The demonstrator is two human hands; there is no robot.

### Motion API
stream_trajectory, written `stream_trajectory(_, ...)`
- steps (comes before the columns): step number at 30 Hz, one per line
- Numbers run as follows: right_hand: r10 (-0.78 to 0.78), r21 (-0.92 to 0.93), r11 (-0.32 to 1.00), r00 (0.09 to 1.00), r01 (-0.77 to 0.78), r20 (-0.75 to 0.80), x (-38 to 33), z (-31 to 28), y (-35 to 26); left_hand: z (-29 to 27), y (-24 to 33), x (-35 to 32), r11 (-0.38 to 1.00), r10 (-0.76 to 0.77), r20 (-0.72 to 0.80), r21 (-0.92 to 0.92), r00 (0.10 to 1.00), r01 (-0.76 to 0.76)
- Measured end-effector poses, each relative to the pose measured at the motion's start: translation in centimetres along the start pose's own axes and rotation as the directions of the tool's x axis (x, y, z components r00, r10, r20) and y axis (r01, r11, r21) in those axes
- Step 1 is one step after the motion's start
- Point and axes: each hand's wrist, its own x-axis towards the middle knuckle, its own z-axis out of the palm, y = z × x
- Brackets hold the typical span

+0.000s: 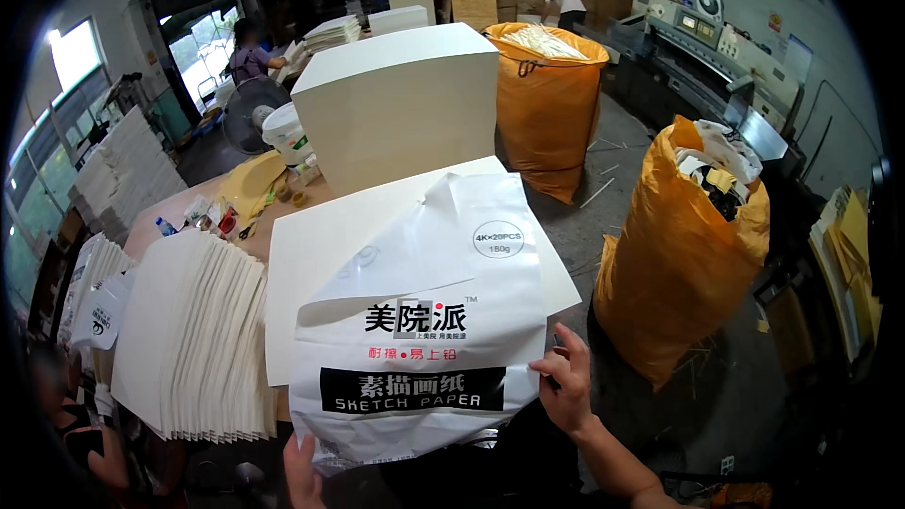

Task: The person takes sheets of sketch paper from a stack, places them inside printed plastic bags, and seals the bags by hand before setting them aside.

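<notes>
A white plastic packaging bag (pixel 424 254) with black and red print lies in front of me, over large white paper sheets (pixel 292 273). Its upper part is creased and slightly see-through; whether paper is inside I cannot tell. At the bag's right edge, my right hand (pixel 566 382) is closed, pinching the plastic between thumb and fingers. My left hand (pixel 304 476) is at the lower left corner, its thumb up along the edge and closed on the bag; its other fingers are mostly hidden.
Fanned paper stacks (pixel 203 339) stand at left, and a tall paper stack (pixel 396 104) rises behind. Two orange sacks (pixel 547 113) of scraps are on the right floor. A white bucket (pixel 286 132), a fan (pixel 255 115) and a machine (pixel 707 47) stand farther off. Other people are nearby.
</notes>
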Motion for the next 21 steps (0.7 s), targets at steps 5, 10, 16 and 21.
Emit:
stream_trajectory(5, -0.081, 0.021, 0.997, 0.99, 0.079, 0.117, 0.3, -0.1, -1.1, 4.6, 2.9, -2.2, 0.917, 0.051, 0.092, 0.39, 0.994, -0.083)
stream_trajectory(10, -0.163, 0.624, 0.181, 0.602, -0.76, 0.781, -5.5, 4.8, -5.7, 12.3, -3.1, -4.8, 0.923, -0.072, 0.542, 0.355, 0.838, -0.15)
stream_trajectory(16, 0.003, 0.392, 0.52, 0.46, -0.759, 0.888, -3.9, 5.2, -8.8, 11.1, -2.6, -4.7, 0.936, -0.094, 0.213, 0.352, 0.973, 0.014)
stream_trajectory(21, -0.256, 0.436, 0.9, 0.793, -0.013, 0.552, -4.2, 4.0, -7.4, 6.9, -2.9, -4.0, 0.908, -0.291, 0.498, 0.411, 0.817, 0.073)
